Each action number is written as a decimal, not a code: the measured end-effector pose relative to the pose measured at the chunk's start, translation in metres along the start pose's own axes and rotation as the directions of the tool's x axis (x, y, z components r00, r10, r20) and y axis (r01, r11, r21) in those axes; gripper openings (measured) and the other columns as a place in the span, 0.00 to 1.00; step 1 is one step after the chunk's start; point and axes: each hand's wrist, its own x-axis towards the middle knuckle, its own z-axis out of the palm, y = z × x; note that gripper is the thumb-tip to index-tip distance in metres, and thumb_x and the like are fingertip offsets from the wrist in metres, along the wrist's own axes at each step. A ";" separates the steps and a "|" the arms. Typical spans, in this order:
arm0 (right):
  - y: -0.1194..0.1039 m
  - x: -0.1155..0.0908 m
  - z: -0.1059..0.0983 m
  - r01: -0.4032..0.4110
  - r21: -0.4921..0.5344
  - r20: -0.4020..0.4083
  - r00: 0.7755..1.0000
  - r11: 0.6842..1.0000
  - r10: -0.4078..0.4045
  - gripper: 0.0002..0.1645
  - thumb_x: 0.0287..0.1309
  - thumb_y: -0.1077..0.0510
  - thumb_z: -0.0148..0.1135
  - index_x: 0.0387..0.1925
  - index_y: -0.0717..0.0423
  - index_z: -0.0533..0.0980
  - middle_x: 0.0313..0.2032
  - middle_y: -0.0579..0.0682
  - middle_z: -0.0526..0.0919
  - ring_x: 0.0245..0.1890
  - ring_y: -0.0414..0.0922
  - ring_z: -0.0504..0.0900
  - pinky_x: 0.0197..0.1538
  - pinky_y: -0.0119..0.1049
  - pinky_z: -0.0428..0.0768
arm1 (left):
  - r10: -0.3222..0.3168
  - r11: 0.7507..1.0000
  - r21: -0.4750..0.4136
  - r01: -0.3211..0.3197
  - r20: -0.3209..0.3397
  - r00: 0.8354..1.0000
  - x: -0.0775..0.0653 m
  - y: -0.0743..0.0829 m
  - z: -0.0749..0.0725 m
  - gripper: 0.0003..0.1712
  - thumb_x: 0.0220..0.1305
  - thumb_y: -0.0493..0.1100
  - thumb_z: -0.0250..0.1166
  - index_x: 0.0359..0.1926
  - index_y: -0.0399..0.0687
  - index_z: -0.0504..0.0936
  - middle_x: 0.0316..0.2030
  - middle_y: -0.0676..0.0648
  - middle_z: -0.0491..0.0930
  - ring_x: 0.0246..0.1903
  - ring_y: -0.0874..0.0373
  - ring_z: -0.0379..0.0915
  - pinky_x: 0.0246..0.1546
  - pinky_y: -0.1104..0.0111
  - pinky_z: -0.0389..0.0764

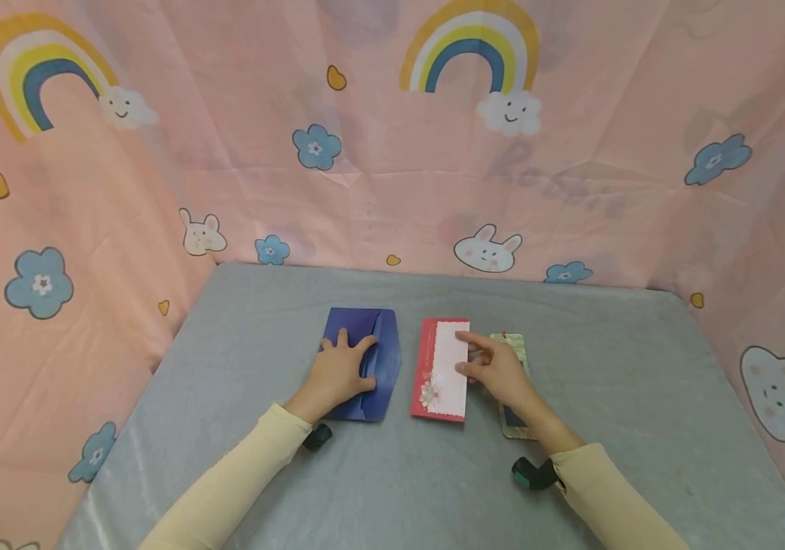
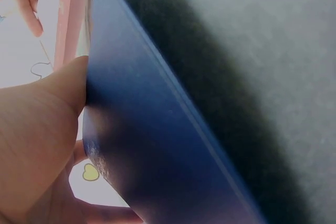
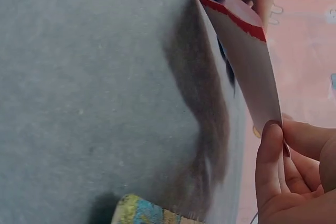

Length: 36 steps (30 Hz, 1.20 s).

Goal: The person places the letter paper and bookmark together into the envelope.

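A dark blue envelope is under my left hand, its flap opened out to the right. My left fingers spread over its front, with the thumb at the pocket opening. In the left wrist view the envelope's edge stands over a dark shadow and its blue face hides the fingertips. My right hand pinches the right edge of a red and white card printed with flowers. In the right wrist view the folded card is tilted above the table, gripped between thumb and fingers.
A patterned green rectangular item with a dark panel lies partly under my right hand and wrist. A grey cloth covers the table. Behind and at both sides hangs a pink curtain with rainbows, rabbits and flowers.
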 end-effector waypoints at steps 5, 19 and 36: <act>-0.004 0.002 0.000 -0.007 0.045 0.012 1.000 0.999 0.007 0.33 0.54 0.57 0.66 0.63 0.47 0.70 0.48 0.59 0.75 0.22 0.52 0.77 0.33 0.39 0.82 | 0.006 1.000 0.004 -0.006 -0.007 1.000 0.000 0.000 0.001 0.42 0.49 0.61 0.66 0.66 0.66 0.65 0.63 0.27 0.64 0.53 0.21 0.67 0.30 0.46 0.81; -0.022 0.011 0.010 -0.036 0.112 0.044 0.999 0.993 0.032 0.34 0.54 0.58 0.66 0.63 0.45 0.69 0.51 0.58 0.72 0.25 0.53 0.83 0.36 0.44 0.82 | -0.010 1.000 -0.001 0.010 0.003 1.000 0.000 0.001 0.000 0.42 0.49 0.61 0.66 0.66 0.66 0.65 0.64 0.28 0.64 0.52 0.23 0.68 0.32 0.46 0.81; -0.033 0.032 0.046 -0.035 0.101 0.017 0.999 0.994 0.034 0.32 0.52 0.64 0.65 0.61 0.50 0.72 0.45 0.57 0.74 0.22 0.57 0.78 0.35 0.45 0.83 | -0.034 0.999 -0.014 0.035 0.040 0.999 0.001 0.001 0.000 0.44 0.49 0.67 0.65 0.67 0.67 0.63 0.65 0.29 0.62 0.55 0.23 0.66 0.40 0.43 0.80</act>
